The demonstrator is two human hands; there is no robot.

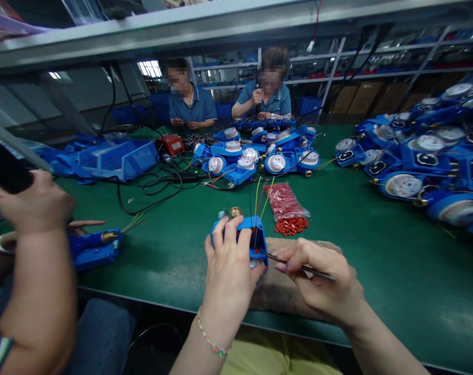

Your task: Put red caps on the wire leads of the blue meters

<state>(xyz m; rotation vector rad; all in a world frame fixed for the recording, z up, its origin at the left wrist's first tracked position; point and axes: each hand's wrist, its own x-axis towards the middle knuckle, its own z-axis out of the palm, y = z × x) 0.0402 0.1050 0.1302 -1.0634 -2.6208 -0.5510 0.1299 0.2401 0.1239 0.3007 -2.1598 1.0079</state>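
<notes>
My left hand (229, 265) grips a blue water-meter housing (254, 235) just above the near table edge. A brass fitting (235, 211) shows at its top, and thin yellow, red and green wires (261, 200) stick up out of it. My right hand (318, 276) pinches thin metal tweezers (283, 261) whose tip points into the housing's lower right side. Under both hands lies a brown cloth pad (277, 297). A clear bag of small red parts (285, 202) lies just beyond, with loose red parts (291, 226) spilled beside it.
A person at my left raises a forearm (37, 245) holding a dark object; a blue meter (94, 247) lies by them. Piles of blue meters (256, 153) sit mid-table and at far right (427, 156). Blue bins (115, 156), black cables (158, 185) and two seated people lie beyond.
</notes>
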